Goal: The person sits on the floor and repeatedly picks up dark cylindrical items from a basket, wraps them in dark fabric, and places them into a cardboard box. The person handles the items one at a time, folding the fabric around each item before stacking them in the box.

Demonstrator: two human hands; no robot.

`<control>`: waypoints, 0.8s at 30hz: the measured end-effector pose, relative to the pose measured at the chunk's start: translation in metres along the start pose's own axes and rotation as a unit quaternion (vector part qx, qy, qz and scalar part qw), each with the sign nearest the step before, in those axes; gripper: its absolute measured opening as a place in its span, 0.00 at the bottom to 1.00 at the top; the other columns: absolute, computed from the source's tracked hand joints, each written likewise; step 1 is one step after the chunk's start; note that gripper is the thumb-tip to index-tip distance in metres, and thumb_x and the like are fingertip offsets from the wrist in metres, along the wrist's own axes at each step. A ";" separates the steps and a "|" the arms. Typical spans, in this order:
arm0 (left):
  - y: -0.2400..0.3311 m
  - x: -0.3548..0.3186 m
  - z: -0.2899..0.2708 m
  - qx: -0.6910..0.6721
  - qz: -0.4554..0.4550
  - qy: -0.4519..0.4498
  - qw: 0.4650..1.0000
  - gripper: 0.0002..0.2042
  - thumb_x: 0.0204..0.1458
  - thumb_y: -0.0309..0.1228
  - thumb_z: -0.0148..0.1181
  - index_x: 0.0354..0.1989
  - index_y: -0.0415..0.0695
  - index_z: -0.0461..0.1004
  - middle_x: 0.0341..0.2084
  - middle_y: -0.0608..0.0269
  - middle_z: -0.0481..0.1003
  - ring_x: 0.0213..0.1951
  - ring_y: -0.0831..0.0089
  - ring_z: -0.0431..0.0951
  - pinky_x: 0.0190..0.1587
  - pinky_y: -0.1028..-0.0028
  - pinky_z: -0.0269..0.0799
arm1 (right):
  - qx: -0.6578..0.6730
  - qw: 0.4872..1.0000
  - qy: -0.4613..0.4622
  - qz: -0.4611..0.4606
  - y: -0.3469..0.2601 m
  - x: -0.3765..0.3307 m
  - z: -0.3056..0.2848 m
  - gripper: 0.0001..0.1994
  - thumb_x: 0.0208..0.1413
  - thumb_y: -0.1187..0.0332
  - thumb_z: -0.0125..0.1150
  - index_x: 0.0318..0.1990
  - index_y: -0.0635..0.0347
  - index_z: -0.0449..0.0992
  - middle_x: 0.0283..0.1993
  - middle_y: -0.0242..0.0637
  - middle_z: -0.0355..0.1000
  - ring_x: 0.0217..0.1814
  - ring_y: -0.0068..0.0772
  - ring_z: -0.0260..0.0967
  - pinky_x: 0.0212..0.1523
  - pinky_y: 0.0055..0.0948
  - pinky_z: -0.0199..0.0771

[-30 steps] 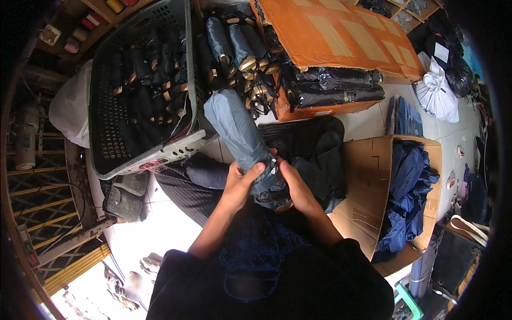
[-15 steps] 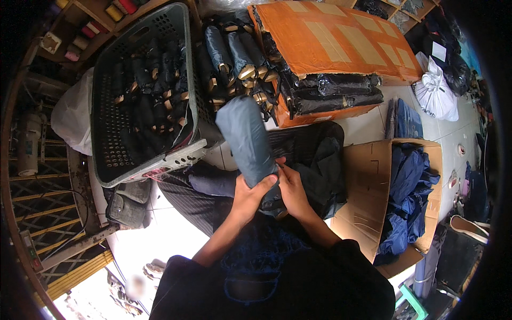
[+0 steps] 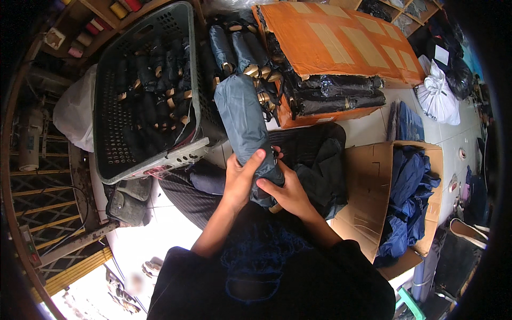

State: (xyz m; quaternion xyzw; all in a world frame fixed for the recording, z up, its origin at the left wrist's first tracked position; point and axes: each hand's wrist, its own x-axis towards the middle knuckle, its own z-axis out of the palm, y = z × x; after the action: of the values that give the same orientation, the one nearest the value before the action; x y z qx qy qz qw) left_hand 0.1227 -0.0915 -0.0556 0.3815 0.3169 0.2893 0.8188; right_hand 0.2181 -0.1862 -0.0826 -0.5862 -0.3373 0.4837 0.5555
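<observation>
Folded umbrella [image 3: 246, 128] in a grey-blue fabric sleeve is held upright and slightly tilted above the person's lap, its lower end gripped by both hands. Compared with a second ago, it has been raised and turned more upright, and the hands have been shifted closer together at its base, which suggests that the sleeve is being drawn down or smoothed over the last part. The left hand [image 3: 241, 178] is wrapped round the lower part with its fingers clamped on the cloth; the right hand [image 3: 285, 193] is closed on the bottom end, where a brownish handle tip is partly seen. The sleeve looks like thin, matte nylon, softly creased, forming a long rounded cylinder. Behind it, a grey perforated plastic laundry basket [image 3: 109, 114] is filled with dark folded umbrellas with tan handles. An orange cardboard box [image 3: 336, 40] is stacked with black wrapped ones, and an open brown carton [image 3: 368, 192] is filled with loose dark blue fabric.
</observation>
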 end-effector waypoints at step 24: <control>0.018 -0.007 -0.020 0.007 0.071 -0.023 0.997 0.16 0.49 0.30 0.64 0.42 0.31 0.71 0.35 0.52 0.77 0.37 0.66 0.79 0.43 0.69 0.74 | 0.195 0.958 -0.159 0.137 0.017 0.004 0.010 0.26 0.65 0.47 0.33 0.43 0.64 0.68 0.29 0.41 0.73 0.17 0.30 0.71 0.11 0.20 0.63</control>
State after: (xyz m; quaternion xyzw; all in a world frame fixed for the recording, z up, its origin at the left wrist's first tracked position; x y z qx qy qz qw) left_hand 0.0996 -0.0778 -0.0493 0.4151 0.2726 0.3353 0.8006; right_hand 0.2079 -0.1818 -0.0989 -0.4226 -0.2368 0.6983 0.5270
